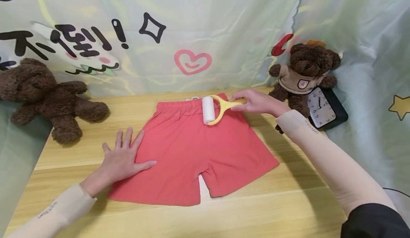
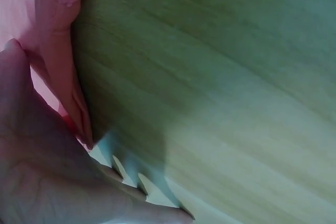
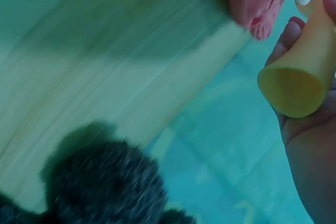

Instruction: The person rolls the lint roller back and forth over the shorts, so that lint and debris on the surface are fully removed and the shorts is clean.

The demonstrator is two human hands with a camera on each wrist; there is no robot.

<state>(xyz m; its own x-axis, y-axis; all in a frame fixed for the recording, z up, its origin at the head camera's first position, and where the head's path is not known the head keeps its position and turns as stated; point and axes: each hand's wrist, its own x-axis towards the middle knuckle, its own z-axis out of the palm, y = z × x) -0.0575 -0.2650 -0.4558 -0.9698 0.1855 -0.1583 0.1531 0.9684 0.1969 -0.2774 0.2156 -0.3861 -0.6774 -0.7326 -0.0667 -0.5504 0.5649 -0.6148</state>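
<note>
Red shorts (image 1: 173, 152) lie spread on the wooden table, waistband toward the back. My right hand (image 1: 257, 102) grips the yellow handle of a lint roller (image 1: 209, 110), whose white roll is over the shorts near the waistband. In the right wrist view the hollow end of the lint roller's handle (image 3: 294, 90) shows in the hand. My left hand (image 1: 121, 159) rests with fingers spread at the left edge of the shorts, the thumb on the cloth. The left wrist view shows this hand (image 2: 47, 171) beside the fabric (image 2: 58, 35).
One brown teddy bear (image 1: 52, 95) sits at the table's left back. Another teddy bear (image 1: 304, 68) in a beige shirt sits at the right back, with a black-framed clock (image 1: 323, 108) leaning by it. A printed curtain (image 1: 224, 24) hangs behind the wooden table (image 1: 243, 216).
</note>
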